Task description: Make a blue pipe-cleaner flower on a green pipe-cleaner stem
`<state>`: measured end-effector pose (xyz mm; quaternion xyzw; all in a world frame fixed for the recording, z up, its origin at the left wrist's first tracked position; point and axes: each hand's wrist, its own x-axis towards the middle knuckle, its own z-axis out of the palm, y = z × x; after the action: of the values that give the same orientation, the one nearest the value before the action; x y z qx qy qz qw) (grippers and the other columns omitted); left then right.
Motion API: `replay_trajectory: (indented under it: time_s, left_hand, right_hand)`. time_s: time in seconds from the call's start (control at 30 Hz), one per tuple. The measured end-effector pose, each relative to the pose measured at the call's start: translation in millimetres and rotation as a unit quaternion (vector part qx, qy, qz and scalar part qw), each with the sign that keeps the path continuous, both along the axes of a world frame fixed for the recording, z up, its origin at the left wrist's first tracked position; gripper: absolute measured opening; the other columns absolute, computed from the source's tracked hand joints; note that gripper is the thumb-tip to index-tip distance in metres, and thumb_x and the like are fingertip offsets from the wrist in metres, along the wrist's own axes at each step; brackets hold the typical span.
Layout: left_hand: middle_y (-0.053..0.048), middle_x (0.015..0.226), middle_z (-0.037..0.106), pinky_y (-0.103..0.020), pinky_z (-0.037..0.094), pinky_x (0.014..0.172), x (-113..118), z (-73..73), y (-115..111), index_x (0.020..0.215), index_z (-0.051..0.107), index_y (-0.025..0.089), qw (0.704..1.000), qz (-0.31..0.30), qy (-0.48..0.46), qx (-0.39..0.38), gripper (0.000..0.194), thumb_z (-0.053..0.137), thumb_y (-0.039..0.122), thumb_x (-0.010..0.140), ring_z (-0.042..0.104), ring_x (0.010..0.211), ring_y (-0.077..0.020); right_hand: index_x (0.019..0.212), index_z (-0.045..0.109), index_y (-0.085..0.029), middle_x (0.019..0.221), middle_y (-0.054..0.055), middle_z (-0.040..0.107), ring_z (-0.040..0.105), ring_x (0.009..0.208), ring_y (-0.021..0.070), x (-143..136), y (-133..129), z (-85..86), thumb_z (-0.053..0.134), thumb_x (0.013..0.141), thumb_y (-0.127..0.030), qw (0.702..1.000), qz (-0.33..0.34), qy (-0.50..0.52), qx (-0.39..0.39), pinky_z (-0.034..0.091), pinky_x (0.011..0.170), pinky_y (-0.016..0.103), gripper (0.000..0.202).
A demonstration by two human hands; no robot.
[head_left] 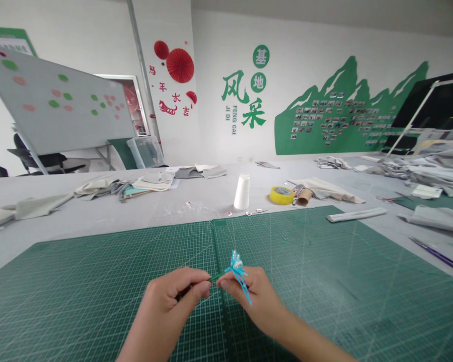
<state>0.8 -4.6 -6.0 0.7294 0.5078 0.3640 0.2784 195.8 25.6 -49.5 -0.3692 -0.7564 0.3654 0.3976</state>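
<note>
Above the green cutting mats, a small handmade flower (237, 269) is held up, with blue strands spreading from its head and white bead-like dots at the top. Its thin green stem (217, 276) runs toward the left. My left hand (181, 291) is closed, thumb and forefinger pinching the stem's lower end. Just below the flower head, my right hand (252, 291) is closed too, its thumb and fingers pinching the stem close to the blue strands. Some strands hang down over the right fingers and partly hide them.
Beyond the cutting mat (98, 271) stand a white thread cone (242, 192), a yellow tape roll (282, 195) and a cardboard tube (305, 196). Rolled pale fabric (357, 214) lies on the mat's right edge, with a purple-handled tool (436, 253) farther right. Fabric pieces (45, 203) lie at left.
</note>
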Motion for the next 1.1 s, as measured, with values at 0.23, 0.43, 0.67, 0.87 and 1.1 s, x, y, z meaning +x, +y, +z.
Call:
replay_trajectory:
  time_s: [0.23, 0.43, 0.67, 0.87, 1.1]
  left_hand:
    - [0.002, 0.07, 0.068, -0.024, 0.044, 0.063, 6, 4.3, -4, 0.075, 0.07, 0.024, 0.998, -0.05, 0.034, -0.001, 0.023, 0.053, 0.025, 0.09, 0.062, 0.067, -0.0156]
    - [0.002, 0.068, 0.065, -0.022, 0.041, 0.062, 11, 5.5, -5, 0.075, 0.071, 0.022, 0.991, -0.102, 0.087, -0.012, 0.022, 0.054, 0.02, 0.09, 0.06, 0.066, -0.0139]
    - [0.004, 0.065, 0.06, -0.02, 0.037, 0.061, 13, 5.2, -8, 0.069, 0.069, 0.021, 0.978, -0.147, 0.147, -0.024, 0.025, 0.055, 0.015, 0.09, 0.058, 0.064, -0.0116]
    - [0.004, 0.065, 0.063, -0.021, 0.036, 0.059, 14, 1.4, -6, 0.069, 0.069, 0.022, 0.965, -0.168, 0.201, -0.021, 0.026, 0.053, 0.014, 0.088, 0.058, 0.063, -0.0131]
    - [0.004, 0.067, 0.063, -0.021, 0.034, 0.058, 16, 3.0, -7, 0.068, 0.069, 0.022, 0.964, -0.147, 0.219, -0.027, 0.026, 0.053, 0.011, 0.085, 0.057, 0.062, -0.0127]
  right_hand:
    - [0.074, 0.069, -0.016, 0.066, 0.0, 0.062, 0.053, 0.062, 0.0142, 8, 9, 3.6, 0.06, 0.085, -0.031, 0.994, 0.026, 0.084, -0.07, 0.041, 0.059, 0.025, 0.021]
    - [0.077, 0.07, -0.016, 0.067, 0.0, 0.063, 0.054, 0.063, 0.0137, 14, 17, 4.9, 0.061, 0.087, -0.033, 0.992, 0.066, 0.074, -0.082, 0.041, 0.061, 0.026, 0.021]
    - [0.076, 0.072, -0.017, 0.065, -0.002, 0.062, 0.051, 0.06, 0.0117, 20, 21, 3.7, 0.063, 0.085, -0.03, 0.986, 0.119, 0.046, -0.107, 0.039, 0.059, 0.024, 0.019]
    - [0.074, 0.071, -0.016, 0.059, -0.003, 0.056, 0.042, 0.052, 0.0093, 23, 21, 3.4, 0.062, 0.085, -0.031, 0.987, 0.11, 0.034, -0.113, 0.032, 0.051, 0.022, 0.02]
    - [0.073, 0.07, -0.016, 0.062, -0.002, 0.059, 0.047, 0.058, 0.0111, 19, 9, 17.0, 0.059, 0.086, -0.023, 0.997, 0.053, 0.005, -0.051, 0.036, 0.054, 0.023, 0.018]
